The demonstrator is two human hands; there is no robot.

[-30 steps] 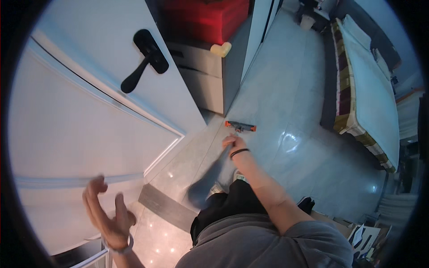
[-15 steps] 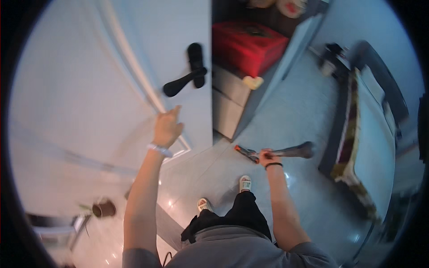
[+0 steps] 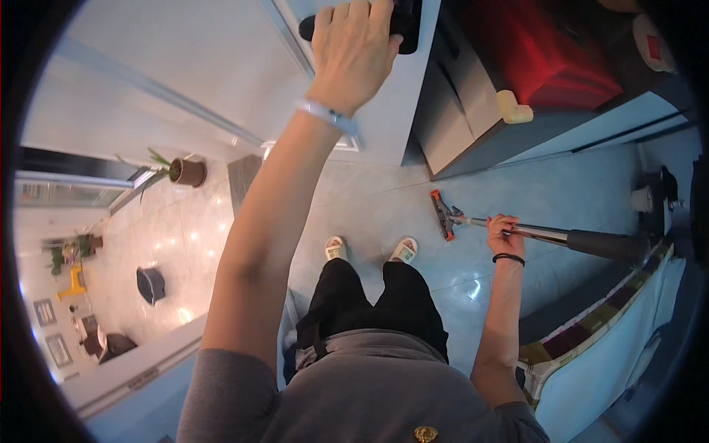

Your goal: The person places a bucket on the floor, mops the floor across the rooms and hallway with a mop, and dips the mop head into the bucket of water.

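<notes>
My left hand (image 3: 351, 55) is at the top of the view, its fingers curled over the black door handle (image 3: 408, 26) of a white door (image 3: 295, 111). Part of the handle is hidden behind the fingers. Down to the right, my right hand (image 3: 504, 235) grips the silver pole of a mop (image 3: 543, 232). Its narrow orange and grey head (image 3: 444, 215) points left, just ahead of my feet, and looks bare of any pad. The thick dark grip of the pole extends to the right, toward the bed.
A cabinet (image 3: 461, 111) with a red box (image 3: 550, 55) on it stands beyond the door's edge, a yellow corner guard (image 3: 513, 108) on its corner. The bed (image 3: 605, 347) lies at right. Through the doorway at left are a potted plant (image 3: 187, 172) and dark bucket (image 3: 151, 285).
My left hand has risen from below the handle and closed on it. My right hand has shifted right and slightly up with the mop. The view has turned, showing more of the left room.
</notes>
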